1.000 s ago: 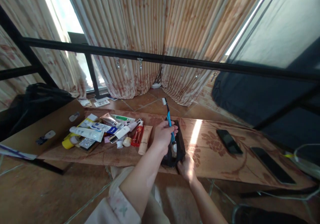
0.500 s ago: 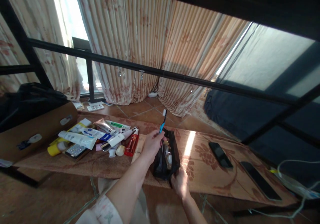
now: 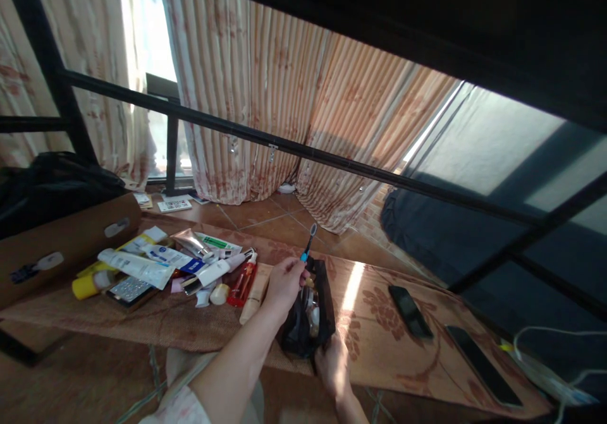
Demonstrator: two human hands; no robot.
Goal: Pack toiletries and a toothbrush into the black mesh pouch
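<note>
Brown cloth [image 3: 367, 323] bears tubes [image 3: 137, 268] and phones [image 3: 410, 312] around left fingers [image 3: 301, 273] pinching a toothbrush [image 3: 304, 256], right fingers [image 3: 324, 352] gripping a pouch [image 3: 326, 301].

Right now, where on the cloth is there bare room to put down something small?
Bare cloth shows between the black pouch and the left phone, plus a thin strip in front of the heaped tubes. Crowded: left of the pouch, toward the cardboard box.

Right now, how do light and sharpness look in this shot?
Head view: the window gap at left blows out to white; a sunlight streak glares on the cloth, and sun brightens the right hand; also head view, the foreground floor is dim, small print on the tubes unreadably soft.
</note>
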